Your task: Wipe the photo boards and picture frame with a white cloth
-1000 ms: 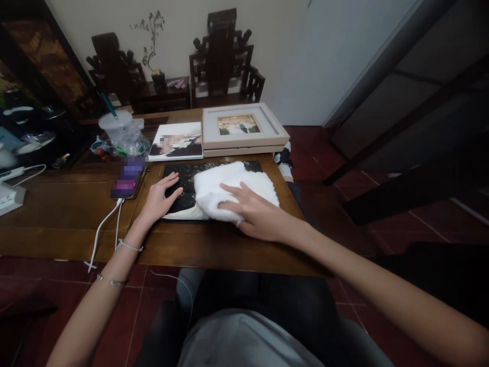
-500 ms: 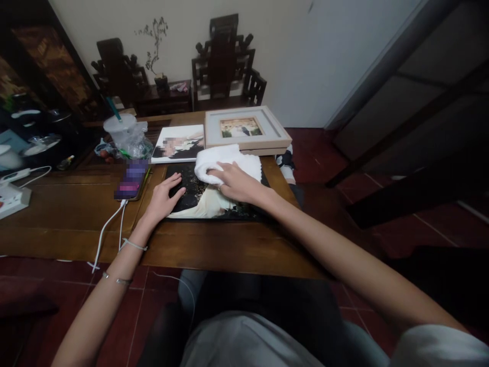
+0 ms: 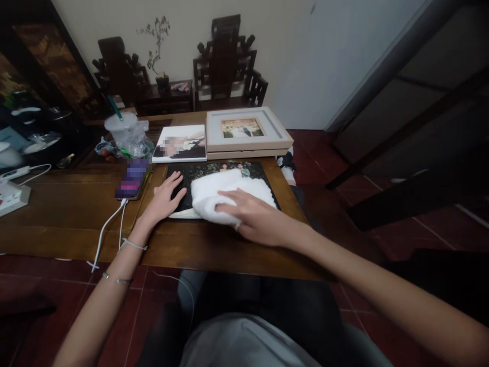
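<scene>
The white terry towel [image 3: 214, 186], bunched in the right hand [image 3: 252, 216], has slid nearer across the photo panel [image 3: 189, 171]. The left hand [image 3: 166, 196], spread and gripping nothing, rests on its left side, probably steadying it against the tabletop [image 3: 191, 244]. Beyond lies a framed photograph [image 3: 244, 127]. No lettering is legible.

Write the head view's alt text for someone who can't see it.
A person's right hand holds a white cloth on a dark photo print on a wooden table; the left hand rests at the print's left side. Beyond lie a framed picture and a photo panel.
</scene>
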{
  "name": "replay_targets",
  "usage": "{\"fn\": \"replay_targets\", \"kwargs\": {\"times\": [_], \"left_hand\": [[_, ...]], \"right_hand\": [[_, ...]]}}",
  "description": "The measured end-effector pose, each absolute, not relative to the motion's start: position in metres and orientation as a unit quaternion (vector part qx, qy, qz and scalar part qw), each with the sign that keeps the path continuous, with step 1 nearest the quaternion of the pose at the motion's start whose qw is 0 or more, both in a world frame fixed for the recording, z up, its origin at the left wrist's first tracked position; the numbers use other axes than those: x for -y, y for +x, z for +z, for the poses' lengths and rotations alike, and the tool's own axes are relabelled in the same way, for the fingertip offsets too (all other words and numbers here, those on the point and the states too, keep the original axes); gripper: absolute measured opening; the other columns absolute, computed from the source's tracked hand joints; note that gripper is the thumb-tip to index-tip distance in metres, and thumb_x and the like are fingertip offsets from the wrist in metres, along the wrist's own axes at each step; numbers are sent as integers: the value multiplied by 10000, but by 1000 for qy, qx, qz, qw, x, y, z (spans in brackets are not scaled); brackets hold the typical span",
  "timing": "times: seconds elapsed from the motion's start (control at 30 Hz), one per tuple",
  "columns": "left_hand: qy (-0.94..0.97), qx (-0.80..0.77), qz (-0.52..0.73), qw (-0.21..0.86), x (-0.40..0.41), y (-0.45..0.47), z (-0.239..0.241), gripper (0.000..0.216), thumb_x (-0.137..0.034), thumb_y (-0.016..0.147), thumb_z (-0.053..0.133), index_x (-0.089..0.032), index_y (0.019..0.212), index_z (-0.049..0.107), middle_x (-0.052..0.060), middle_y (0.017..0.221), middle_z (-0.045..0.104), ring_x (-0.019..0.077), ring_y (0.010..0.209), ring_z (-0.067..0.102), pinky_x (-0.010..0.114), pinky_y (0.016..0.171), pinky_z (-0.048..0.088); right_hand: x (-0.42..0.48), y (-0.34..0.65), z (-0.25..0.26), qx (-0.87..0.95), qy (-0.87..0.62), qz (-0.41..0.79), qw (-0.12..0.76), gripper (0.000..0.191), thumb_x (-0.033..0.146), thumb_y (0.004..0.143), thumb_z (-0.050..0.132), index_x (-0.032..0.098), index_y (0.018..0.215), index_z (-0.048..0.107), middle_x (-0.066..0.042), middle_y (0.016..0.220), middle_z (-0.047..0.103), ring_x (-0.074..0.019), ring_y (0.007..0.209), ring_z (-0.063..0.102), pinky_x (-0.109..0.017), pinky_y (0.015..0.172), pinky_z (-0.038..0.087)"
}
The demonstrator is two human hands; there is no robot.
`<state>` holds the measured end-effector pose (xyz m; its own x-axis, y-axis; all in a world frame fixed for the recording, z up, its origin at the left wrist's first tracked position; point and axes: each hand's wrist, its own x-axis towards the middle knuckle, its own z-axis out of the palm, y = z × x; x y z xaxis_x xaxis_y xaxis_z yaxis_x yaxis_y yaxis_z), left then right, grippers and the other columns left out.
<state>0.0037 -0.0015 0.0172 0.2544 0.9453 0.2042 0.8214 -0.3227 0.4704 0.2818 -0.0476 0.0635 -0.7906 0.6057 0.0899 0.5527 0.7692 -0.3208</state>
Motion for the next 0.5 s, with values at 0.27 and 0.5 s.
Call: {"fn": "replay_targets", "kwargs": {"times": [0.27, 0.5], "left_hand": [[784, -558, 233, 142, 2, 3, 17, 573, -452, 945, 479, -164, 1440, 482, 138, 1574, 381, 270, 1476, 326, 557, 1185, 252], [779, -559, 240, 152, -1, 2, 14, 564, -446, 948, 475, -177, 1443, 479, 137, 1580, 373, 270, 1479, 320, 559, 1186, 243]], "right_hand": [[-52, 260, 68, 920, -361, 95, 119, 420, 98, 851, 428, 135, 1222, 622, -174, 1148, 679, -311, 1024, 603, -424, 888, 444], [-33, 248, 67, 904, -404, 90, 105, 510, 57, 841, 404, 117, 1318, 573, -199, 1221, 651, -322, 1098, 591, -472, 959, 419]]}}
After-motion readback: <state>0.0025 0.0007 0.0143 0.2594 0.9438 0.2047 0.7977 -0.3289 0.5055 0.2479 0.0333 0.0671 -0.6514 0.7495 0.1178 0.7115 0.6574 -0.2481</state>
